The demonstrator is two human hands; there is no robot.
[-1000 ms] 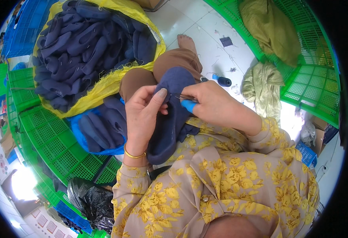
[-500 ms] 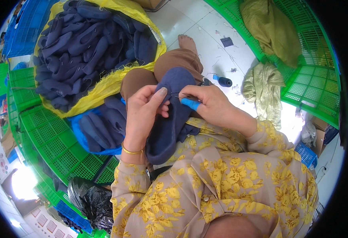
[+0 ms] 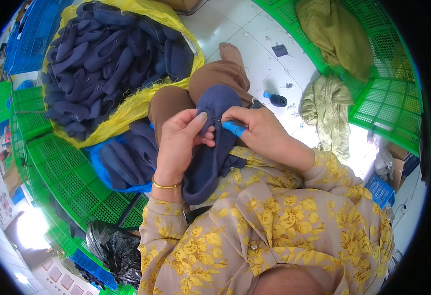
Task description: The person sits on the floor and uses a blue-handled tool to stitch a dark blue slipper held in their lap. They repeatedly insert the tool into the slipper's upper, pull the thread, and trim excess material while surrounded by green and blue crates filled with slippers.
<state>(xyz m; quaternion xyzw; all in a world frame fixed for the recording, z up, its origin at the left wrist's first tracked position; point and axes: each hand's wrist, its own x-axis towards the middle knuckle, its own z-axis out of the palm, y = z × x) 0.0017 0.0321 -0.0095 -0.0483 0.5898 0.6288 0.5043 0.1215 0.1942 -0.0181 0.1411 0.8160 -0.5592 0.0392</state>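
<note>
Here, the left grip (image 3: 180, 142) pinches a slipper (image 3: 219, 97).

Showing plain dark navy on the slipper (image 3: 201, 172) and the piled slippers (image 3: 102, 54). Scattering yellow flowers over the beige blouse (image 3: 294, 226). Glowing bright blue on the finger wrap (image 3: 232, 129), gold on the bangle (image 3: 165, 186), yellow on the sack (image 3: 132, 104). Running plain brown down the trousers (image 3: 215, 79), green across the crate (image 3: 73, 172).
</note>
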